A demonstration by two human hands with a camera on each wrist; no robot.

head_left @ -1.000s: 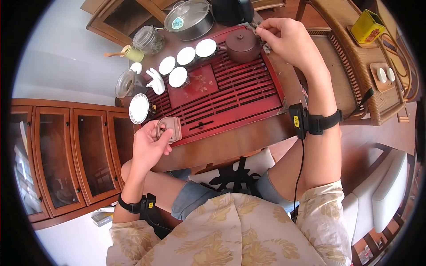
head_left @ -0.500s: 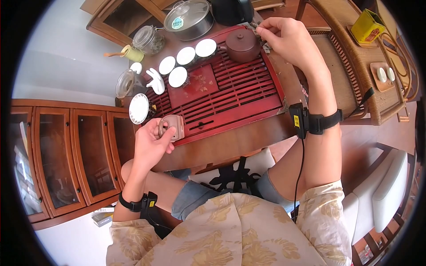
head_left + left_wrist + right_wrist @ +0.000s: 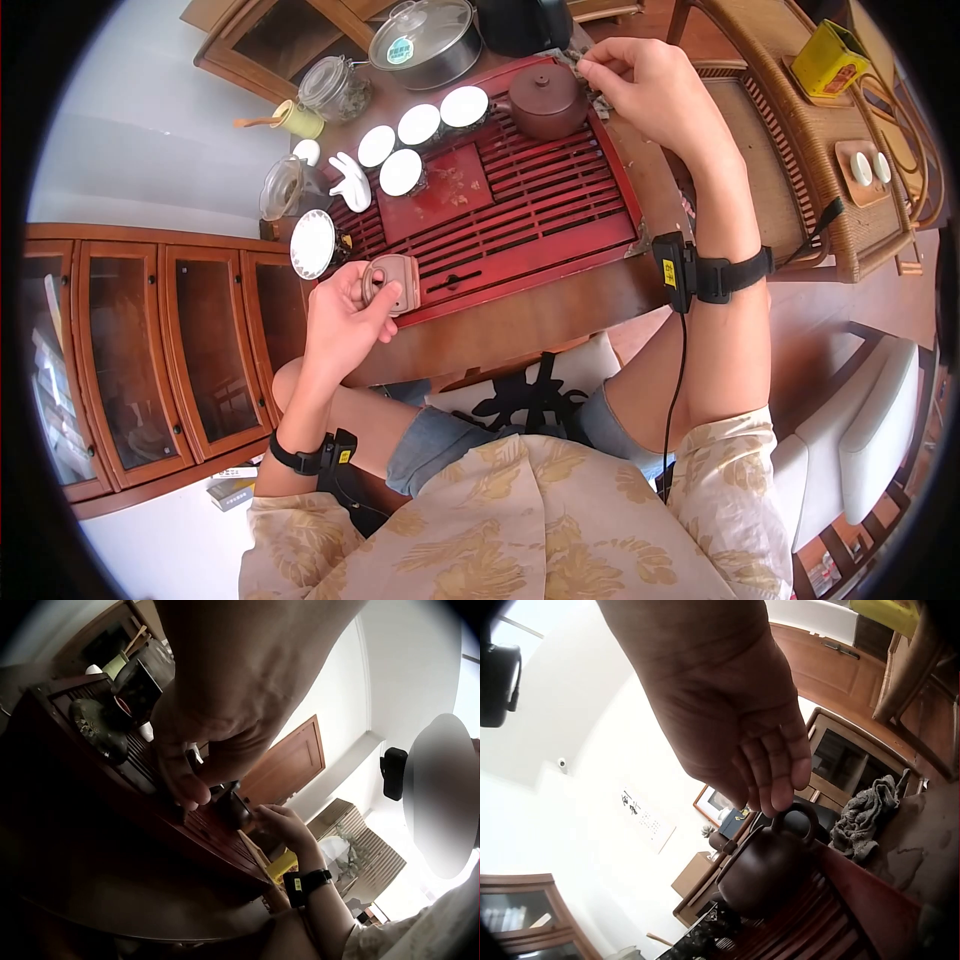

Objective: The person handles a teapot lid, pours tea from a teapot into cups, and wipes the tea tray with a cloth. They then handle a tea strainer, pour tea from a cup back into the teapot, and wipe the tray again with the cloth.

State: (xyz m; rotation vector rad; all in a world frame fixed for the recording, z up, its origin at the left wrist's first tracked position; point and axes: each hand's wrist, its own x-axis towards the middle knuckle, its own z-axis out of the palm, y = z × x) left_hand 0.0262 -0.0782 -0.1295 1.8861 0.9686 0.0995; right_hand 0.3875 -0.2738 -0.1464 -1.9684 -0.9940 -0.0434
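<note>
My left hand grips a small pinkish-brown clay vessel with a loop on its side, thumb across its body, over the tray's near left corner. In the left wrist view its fingers mostly hide that vessel. Beside this hand stands a larger cup, white inside and dark patterned outside. My right hand hovers at the right of a dark brown lidded teapot on the slatted red tea tray. In the right wrist view its loosely bent fingertips overlap the top of the teapot's loop handle.
Several white-lined cups and a white hand-shaped ornament stand on the tray. Behind are glass jars, a green pot, a lidded pan and a black appliance. A crumpled grey cloth lies past the teapot.
The left hand has shifted slightly right and up with the clay vessel, turning it a little. The right hand and the teapot stay in place.
</note>
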